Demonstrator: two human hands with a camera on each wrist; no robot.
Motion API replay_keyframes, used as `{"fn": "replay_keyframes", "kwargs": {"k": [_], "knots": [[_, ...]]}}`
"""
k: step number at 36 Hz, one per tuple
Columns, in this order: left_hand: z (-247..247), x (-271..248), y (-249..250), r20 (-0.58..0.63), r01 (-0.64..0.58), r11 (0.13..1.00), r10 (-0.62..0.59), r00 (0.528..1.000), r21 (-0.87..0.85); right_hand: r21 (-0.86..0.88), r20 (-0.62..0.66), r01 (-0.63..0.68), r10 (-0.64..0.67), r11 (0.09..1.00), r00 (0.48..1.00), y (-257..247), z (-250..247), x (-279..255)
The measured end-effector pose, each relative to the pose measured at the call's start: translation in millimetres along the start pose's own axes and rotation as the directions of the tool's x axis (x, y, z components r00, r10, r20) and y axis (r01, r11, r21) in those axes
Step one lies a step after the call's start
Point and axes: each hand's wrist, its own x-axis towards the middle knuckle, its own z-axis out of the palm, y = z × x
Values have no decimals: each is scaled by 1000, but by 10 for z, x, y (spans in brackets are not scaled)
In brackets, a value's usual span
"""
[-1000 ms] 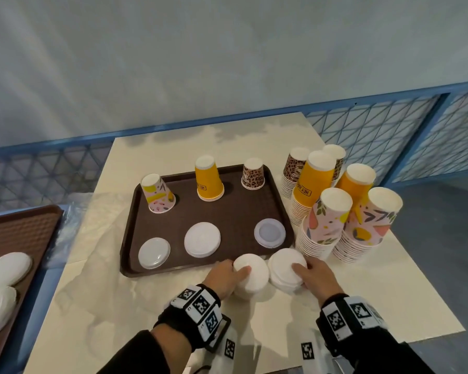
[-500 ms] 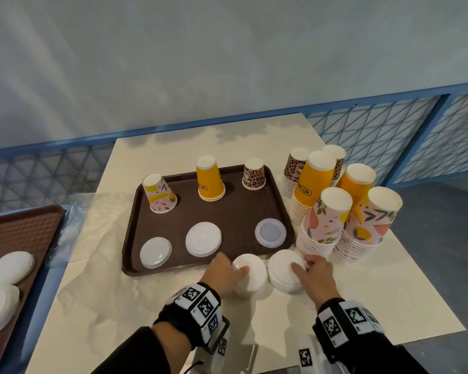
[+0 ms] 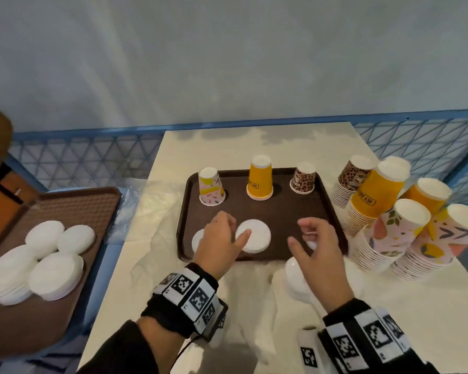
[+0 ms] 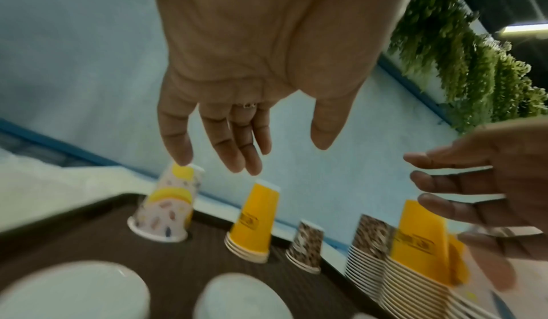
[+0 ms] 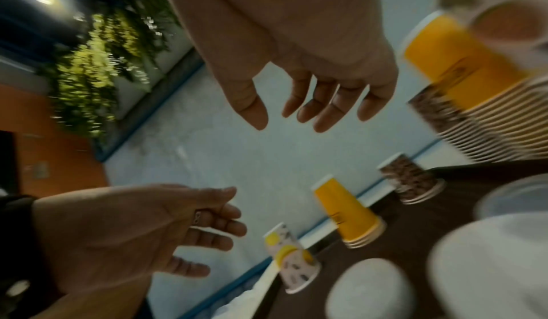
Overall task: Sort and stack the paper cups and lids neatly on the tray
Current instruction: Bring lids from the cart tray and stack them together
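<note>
A dark brown tray [image 3: 333, 211] holds three upturned cup stacks along its back: pink patterned [image 3: 211, 188], yellow [image 3: 260, 179] and leopard print [image 3: 303, 179]. A white lid [image 3: 256, 237] lies in the tray's front middle, and another lid [image 3: 196, 240] shows partly behind my left hand. My left hand [image 3: 235, 228] hovers over the tray's front left, fingers relaxed and empty; its thumb tip is over the middle lid's rim. My right hand [image 3: 299, 233] hovers over the front right, also empty. A white lid stack [image 3: 295, 273] sits on the table under my right wrist.
Tall stacks of yellow [image 3: 373, 201], leopard [image 3: 349, 182] and pink patterned cups [image 3: 389, 233] crowd the table right of the tray. A second brown tray [image 3: 97, 211] at the left carries several white lid stacks [image 3: 54, 265]. A blue mesh railing [image 3: 79, 157] runs behind.
Both hands have left the two lid stacks in front of the tray and risen forward over the tray's front. The head view has swung left, showing more of the left tray.
</note>
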Motion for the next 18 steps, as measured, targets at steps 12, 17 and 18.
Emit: {"fn": "replay_keyframes", "kwargs": {"k": [12,17,18], "knots": [[-1662,-93,-1523,-316,315,948,-288,904,38,83,477,132,-156,988,865,-1206,1951,-114],[-2224,-233,-2340,-368,516,856,-492,789,-39,-19,644,133,-90,991,760,-1462,2858,-241],[-2308,-254,-2480,-367,548,834,-530,765,-62,-33,670,124,-70,992,739,-1489,3010,-270]]}}
